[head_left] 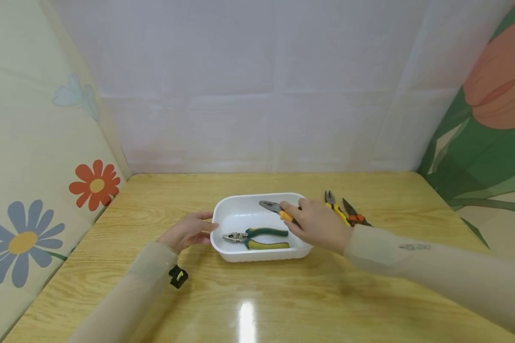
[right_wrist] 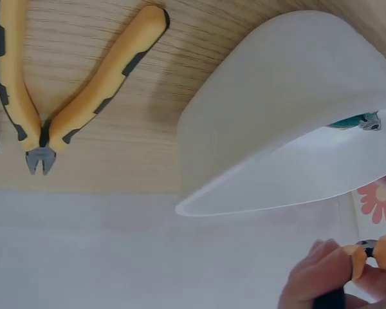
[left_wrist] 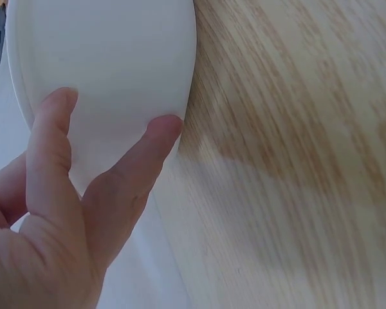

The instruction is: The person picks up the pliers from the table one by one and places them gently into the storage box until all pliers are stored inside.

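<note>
A white oblong plastic basin (head_left: pixel 257 255) stands on the table. My left hand (head_left: pixel 191 232) holds its left end, the thumb at the rim. In the left wrist view, spread fingers (left_wrist: pixel 164 125) press against the basin's outer wall. Above the basin's right side, my right hand (head_left: pixel 322 224) grips orange-and-black handled pliers (head_left: pixel 271 206), their grey head pointing left over the basin. Inside the basin lie pliers with green and yellow-green handles (head_left: pixel 266 232), spread apart, their silver head to the left.
Right of the basin lie yellow-and-black handled pliers (right_wrist: pixel 83 109) with spread handles. Beside them is a dark-bladed tool with orange-red on its handles (head_left: pixel 357 217). A pale cloth backdrop (head_left: pixel 257 119) hangs behind the wooden table (head_left: pixel 163 190), with flower-printed cloth at both sides.
</note>
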`<state>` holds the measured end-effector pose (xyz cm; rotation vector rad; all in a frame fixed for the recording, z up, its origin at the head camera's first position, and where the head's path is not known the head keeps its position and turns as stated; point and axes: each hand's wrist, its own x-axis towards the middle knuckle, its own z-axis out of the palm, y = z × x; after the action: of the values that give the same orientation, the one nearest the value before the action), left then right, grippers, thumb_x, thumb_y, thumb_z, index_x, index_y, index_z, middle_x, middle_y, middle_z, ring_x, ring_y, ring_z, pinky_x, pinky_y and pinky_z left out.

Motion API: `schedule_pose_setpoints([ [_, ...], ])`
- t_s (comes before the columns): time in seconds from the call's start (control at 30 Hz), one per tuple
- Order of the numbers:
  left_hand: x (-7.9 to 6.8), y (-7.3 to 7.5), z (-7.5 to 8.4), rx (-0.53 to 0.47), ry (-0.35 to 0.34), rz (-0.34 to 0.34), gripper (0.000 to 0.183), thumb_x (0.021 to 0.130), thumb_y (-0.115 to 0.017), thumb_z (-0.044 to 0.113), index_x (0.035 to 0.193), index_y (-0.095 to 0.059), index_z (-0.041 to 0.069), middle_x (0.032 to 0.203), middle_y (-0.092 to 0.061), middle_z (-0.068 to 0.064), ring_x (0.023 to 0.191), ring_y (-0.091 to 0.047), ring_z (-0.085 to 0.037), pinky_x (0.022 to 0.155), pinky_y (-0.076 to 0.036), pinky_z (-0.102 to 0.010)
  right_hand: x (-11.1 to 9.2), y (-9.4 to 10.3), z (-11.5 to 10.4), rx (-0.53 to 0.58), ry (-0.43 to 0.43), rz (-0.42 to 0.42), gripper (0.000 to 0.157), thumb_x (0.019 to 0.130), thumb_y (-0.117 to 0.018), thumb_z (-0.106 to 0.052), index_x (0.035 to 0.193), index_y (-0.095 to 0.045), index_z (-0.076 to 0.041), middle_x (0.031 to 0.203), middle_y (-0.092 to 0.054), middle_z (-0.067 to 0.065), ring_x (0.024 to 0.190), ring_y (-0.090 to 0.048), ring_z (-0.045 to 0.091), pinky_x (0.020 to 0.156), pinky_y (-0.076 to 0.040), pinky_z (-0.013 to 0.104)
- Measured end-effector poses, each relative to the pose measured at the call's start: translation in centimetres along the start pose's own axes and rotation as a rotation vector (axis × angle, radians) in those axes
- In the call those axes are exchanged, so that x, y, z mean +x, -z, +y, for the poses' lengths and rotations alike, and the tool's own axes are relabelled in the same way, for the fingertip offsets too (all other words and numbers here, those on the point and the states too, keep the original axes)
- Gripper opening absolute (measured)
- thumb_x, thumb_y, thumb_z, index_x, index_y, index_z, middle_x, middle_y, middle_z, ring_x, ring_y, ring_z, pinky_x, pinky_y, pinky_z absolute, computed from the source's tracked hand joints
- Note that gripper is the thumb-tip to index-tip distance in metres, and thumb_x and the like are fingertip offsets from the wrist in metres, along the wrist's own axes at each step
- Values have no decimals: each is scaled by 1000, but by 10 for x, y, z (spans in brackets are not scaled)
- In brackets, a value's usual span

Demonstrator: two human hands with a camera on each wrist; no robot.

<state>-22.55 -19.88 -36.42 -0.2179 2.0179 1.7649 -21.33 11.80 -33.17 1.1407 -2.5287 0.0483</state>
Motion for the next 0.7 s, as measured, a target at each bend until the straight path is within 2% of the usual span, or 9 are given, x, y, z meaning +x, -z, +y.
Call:
schedule_pose_setpoints([
  [0.17,1,0,1,8,18,11,60,97,-53,-1,149,-24,-8,125,-52,-31,71,-64,-16,57,-56,-18,10,0,-7,-39,30,-35,37,95,-62,-27,126,-62,-5,71,-50,6,51,-37,11,36,-30,18],
  [0.37,1,0,1,14,18,15,61,97,-53,-1,149,-23,-8,124,-52,-31,71,-64,-17,58,-57,-19,21,0,-11,-44,28,-71,37,97,-59,-29,129,-60,-9,75,-51,8,55,-41,14,35,-31,19],
  [0.6,0,0,1,21,17,13,60,97,-54,-1,149,-24,-8,125,-52,-32,73,-64,-18,59,-57,-19,34,-6,-12,-117,136,-39,32,95,-61,-30,119,-59,-9,71,-54,6,56,-46,16,49,-47,29],
  [0.7,0,0,1,15,15,14,60,97,-54,-1,149,-25,-8,124,-52,-32,72,-64,-18,59,-58,-20,38,-8,-12,-121,164,-37,30,95,-62,-28,118,-59,-9,70,-55,6,55,-47,17,51,-49,32],
])
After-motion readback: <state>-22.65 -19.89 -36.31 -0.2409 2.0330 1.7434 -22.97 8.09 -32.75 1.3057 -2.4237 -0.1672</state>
